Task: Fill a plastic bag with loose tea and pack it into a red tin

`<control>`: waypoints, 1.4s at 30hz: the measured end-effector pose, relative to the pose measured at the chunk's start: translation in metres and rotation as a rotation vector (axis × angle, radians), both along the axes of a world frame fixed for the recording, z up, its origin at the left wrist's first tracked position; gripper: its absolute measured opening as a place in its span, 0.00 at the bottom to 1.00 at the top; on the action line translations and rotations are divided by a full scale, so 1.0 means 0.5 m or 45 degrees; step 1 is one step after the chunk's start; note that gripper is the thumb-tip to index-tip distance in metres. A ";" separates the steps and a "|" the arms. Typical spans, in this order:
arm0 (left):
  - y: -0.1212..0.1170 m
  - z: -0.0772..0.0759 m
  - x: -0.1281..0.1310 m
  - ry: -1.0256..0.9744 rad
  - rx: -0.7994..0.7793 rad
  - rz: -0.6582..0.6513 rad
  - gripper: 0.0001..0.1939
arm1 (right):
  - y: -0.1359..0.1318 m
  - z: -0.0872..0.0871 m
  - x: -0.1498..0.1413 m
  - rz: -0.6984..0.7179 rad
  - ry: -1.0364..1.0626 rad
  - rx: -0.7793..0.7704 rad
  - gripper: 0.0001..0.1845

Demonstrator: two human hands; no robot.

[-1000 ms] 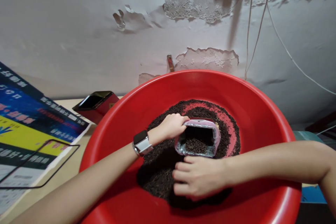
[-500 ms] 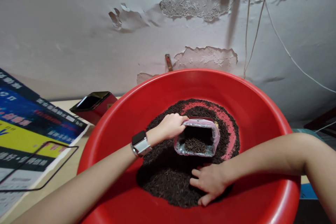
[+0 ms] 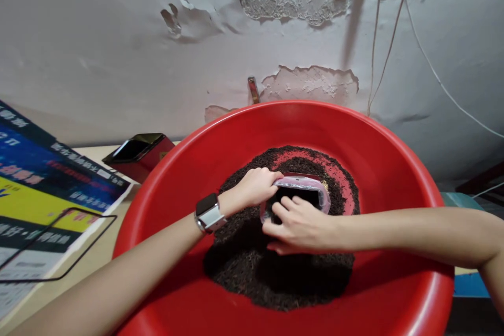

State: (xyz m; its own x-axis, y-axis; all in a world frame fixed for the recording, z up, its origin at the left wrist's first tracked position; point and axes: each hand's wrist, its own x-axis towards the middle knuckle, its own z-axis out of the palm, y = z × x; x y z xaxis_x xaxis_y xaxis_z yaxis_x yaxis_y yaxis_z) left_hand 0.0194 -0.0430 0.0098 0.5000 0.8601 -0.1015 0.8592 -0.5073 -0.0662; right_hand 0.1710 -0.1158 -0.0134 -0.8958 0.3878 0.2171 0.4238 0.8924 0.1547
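Note:
A wide red basin holds a dark spread of loose leaves that look like tea. Over it, a box lined with clear plastic is tilted with its mouth toward me. My left hand, with a watch on the wrist, grips the box by its upper left edge. In front of the mouth is my right hand, fingers curled toward the opening. Whatever lies in those fingers is hidden, and the hand covers most of the box's inside.
Left of the basin, a dark red box with an open top stands on the table beside a printed sheet. A thin black wire frame lies over the sheet. Behind are a peeling wall and hanging cables.
My right hand has risen from the leaves in the basin to the mouth of the box, its fingers now more curled. My left hand and the box have stayed nearly still.

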 end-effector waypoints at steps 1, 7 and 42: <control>0.000 0.001 0.001 0.002 0.000 0.004 0.22 | 0.007 0.006 0.002 0.021 0.017 0.088 0.20; 0.000 0.005 0.001 0.013 -0.019 -0.012 0.22 | -0.038 -0.054 0.015 0.581 -0.181 -0.158 0.19; 0.007 -0.007 -0.006 0.010 0.023 -0.044 0.22 | -0.032 -0.037 0.000 0.376 -0.045 -0.103 0.15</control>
State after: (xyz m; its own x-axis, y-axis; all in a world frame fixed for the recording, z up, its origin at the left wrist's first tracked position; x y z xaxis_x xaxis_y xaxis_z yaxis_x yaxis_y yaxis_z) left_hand 0.0164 -0.0397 0.0061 0.5286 0.8440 -0.0904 0.8407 -0.5353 -0.0822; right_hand 0.1712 -0.1316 -0.0317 -0.9788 0.1243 0.1625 0.1399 0.9862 0.0884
